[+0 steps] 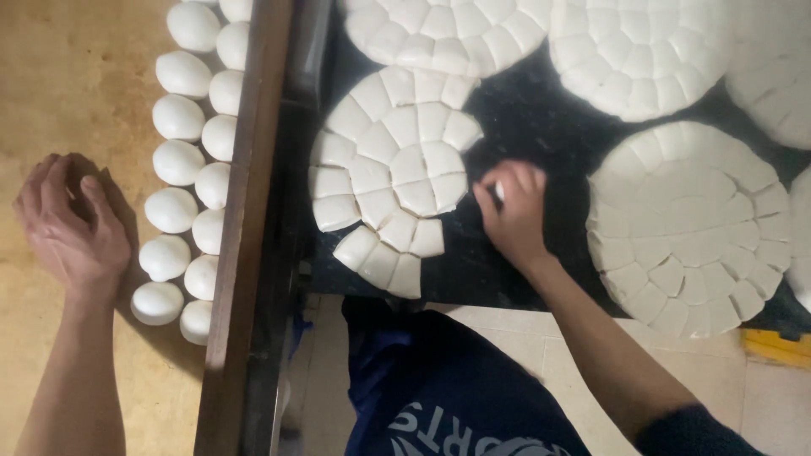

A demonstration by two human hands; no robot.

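At the centre of the frame, the right hand [513,211] pinches a small white dough piece [500,192] on the dark bench [541,118], just beside a cut dough disc [390,173] with several segments already gone. At the left edge, the left hand [72,228] rests loosely curled and empty on the tan board [76,67], near two rows of rolled dough balls [182,160]. Other cut discs [686,228] look whole, so much dough seems left to roll
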